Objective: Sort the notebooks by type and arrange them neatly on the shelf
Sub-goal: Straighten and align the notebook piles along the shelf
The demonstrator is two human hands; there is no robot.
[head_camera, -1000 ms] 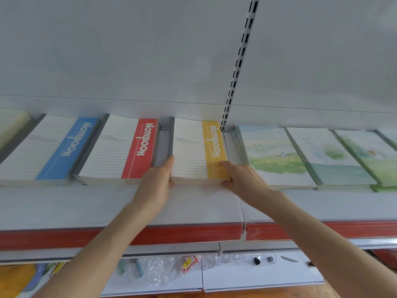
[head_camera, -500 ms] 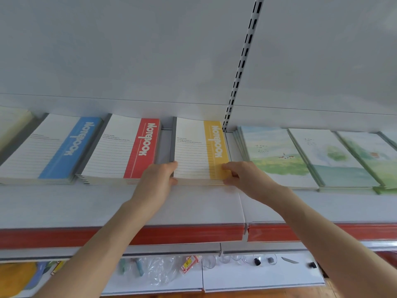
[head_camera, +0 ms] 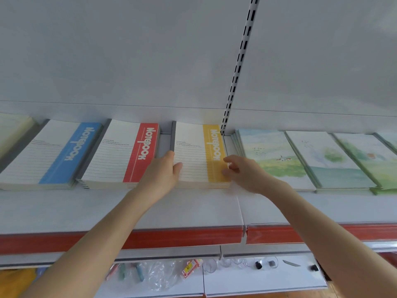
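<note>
A person's two hands, set apart at either side, clasped the yellow-banded notebook stack point(head_camera: 193, 155), which lay flat on the white shelf point(head_camera: 86, 209) between the red-banded stack point(head_camera: 116, 155) and the watercolour-cover notebooks point(head_camera: 277, 160). The left hand point(head_camera: 160, 174) gripped the stack's left edge, thumb laid on the ruled top cover and fingers along the side. The right hand point(head_camera: 245, 175) pinched the right edge at the yellow band with curled fingers. How far either hand's fingers reached down the stack's sides was hidden by the hands themselves.

Further left sat a blue-banded stack point(head_camera: 51, 155), and beyond it a pale stack cut off by the frame edge. The watercolour covers overlapped in a row that also ran out of view at the right.

A slotted upright point(head_camera: 238, 65) rose behind the yellow-banded stack, and a red strip point(head_camera: 182, 238) edged the shelf front. On the lower shelf point(head_camera: 257, 280), small items in clear wrapping were too blurred to identify.
</note>
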